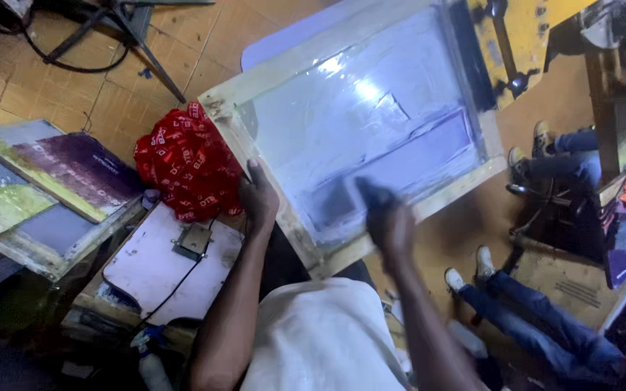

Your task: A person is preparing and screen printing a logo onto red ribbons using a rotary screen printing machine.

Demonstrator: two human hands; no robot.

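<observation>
A wooden screen-printing frame (277, 72) with a pale, taped mesh (349, 116) is tilted up in front of me. My left hand (259, 195) grips the frame's near left rail, thumb on the wood. My right hand (389, 221) is blurred against the lower part of the mesh near the bottom rail; whether it holds anything cannot be made out. My white shirt (320, 340) fills the bottom centre.
A red patterned cloth (186, 163) lies bunched left of the frame. Below it sits a white platen board (157, 264). Stacked screens (59, 181) lie at far left. Two people's legs in jeans and sneakers (537, 318) are at right. A yellow metal arm (516, 36) stands above.
</observation>
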